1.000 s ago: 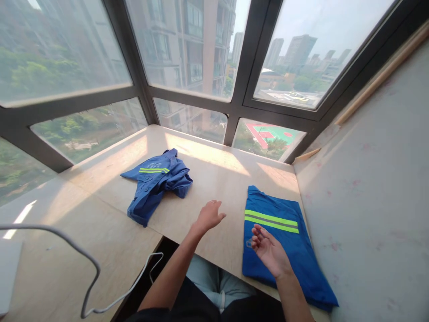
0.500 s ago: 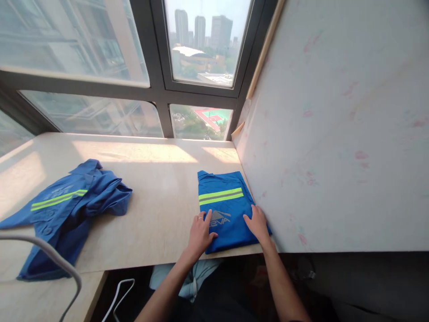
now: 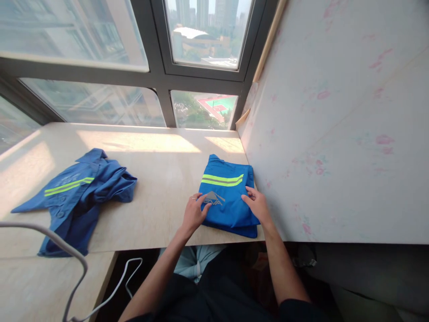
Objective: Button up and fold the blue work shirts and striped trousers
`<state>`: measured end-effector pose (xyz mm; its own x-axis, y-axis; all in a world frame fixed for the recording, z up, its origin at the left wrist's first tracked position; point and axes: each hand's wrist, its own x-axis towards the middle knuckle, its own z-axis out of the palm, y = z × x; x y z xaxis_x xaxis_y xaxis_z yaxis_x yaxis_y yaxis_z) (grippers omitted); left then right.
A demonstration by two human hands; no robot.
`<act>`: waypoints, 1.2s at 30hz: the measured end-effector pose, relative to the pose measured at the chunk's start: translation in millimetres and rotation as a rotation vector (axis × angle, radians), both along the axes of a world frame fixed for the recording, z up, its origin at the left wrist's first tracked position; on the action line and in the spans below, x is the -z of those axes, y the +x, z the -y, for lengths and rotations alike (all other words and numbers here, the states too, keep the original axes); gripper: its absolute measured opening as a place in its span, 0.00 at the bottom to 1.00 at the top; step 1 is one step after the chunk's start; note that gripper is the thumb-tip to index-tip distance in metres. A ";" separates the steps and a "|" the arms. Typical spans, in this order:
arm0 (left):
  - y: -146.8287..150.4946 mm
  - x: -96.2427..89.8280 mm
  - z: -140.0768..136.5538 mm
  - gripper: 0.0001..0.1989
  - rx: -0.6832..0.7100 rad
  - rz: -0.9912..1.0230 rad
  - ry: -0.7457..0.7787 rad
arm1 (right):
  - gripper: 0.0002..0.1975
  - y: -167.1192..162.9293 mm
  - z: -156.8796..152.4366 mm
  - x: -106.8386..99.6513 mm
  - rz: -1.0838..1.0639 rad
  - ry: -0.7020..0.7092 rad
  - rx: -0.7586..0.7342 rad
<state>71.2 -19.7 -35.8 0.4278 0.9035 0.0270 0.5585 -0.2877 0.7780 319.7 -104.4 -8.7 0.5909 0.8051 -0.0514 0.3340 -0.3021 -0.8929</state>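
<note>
A folded blue work shirt [image 3: 224, 217] lies on the wooden ledge, a yellow-green reflective stripe and a grey printed logo facing up. At its left edge, my left hand [image 3: 194, 212] has thumb and fingers bent around the cloth beside the logo. My right hand [image 3: 258, 205] pinches the opposite edge, below the stripe's right end. Some fingertips are hidden by the hands, and the lower layers stick out slightly at the right and front. Farther left, a second blue work shirt [image 3: 80, 192] lies crumpled, with its collar, buttons and stripe showing.
A patterned wall panel [image 3: 335, 134] rises close on the right. Windows with a dark frame [image 3: 201, 79] stand behind the ledge [image 3: 157, 197]. A grey cable [image 3: 75, 252] arches at lower left, and a white cable [image 3: 125, 273] hangs below the front edge.
The folded shirt has turned slightly, its collar corner shifting right, and its layers sit less evenly. Both hands have gone from lying on it to gripping its sides. The view has tilted down.
</note>
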 end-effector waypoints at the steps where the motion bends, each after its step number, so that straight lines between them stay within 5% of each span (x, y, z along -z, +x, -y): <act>1: 0.6 -5.7 3.7 0.22 0.013 0.139 -0.091 | 0.28 -9.4 -6.3 -10.8 0.003 0.046 -0.012; 4: 2.7 -26.2 11.2 0.35 0.051 0.557 -0.477 | 0.22 -49.3 -28.1 -42.0 0.093 0.170 -0.113; 6: 2.2 -38.9 10.4 0.39 0.024 0.745 -0.664 | 0.18 -80.9 -41.4 -55.6 0.228 0.226 -0.369; 9: -4.8 -48.4 1.2 0.35 -0.141 0.833 -0.766 | 0.11 -120.4 -51.8 -60.1 0.447 0.184 -0.890; 12: -20.7 -45.1 -10.9 0.25 -0.306 0.839 -0.819 | 0.12 -136.4 -46.6 -53.3 0.516 0.201 -1.112; 17: -62.0 -29.9 -27.9 0.16 -0.600 0.954 -0.812 | 0.23 -109.0 -19.8 -34.9 0.386 0.332 -0.872; 21: -103.8 -15.6 -42.2 0.11 -0.872 1.050 -0.675 | 0.32 -65.4 -5.5 -2.1 0.381 0.132 -0.604; 24: -133.9 -5.7 -49.3 0.12 -1.006 0.891 -0.576 | 0.38 -39.4 -4.6 29.1 0.340 -0.046 -0.530; 27: -149.8 -4.1 -49.7 0.21 -1.084 0.512 -0.184 | 0.38 -26.3 -14.9 51.9 0.340 -0.129 -0.473; 30: -141.8 -11.0 -49.1 0.23 -0.870 0.212 0.233 | 0.38 -22.7 -38.1 61.6 0.385 -0.162 -0.418; 36: -73.6 -22.8 -73.8 0.36 -0.304 -0.062 0.201 | 0.37 -17.4 -106.6 55.0 0.626 -0.309 -0.385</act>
<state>-2.5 54.1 -13.0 0.1474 0.9688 0.1991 0.6860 -0.2451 0.6851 302.3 2.2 -63.7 0.2666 0.9622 -0.0559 0.8773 -0.2663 -0.3993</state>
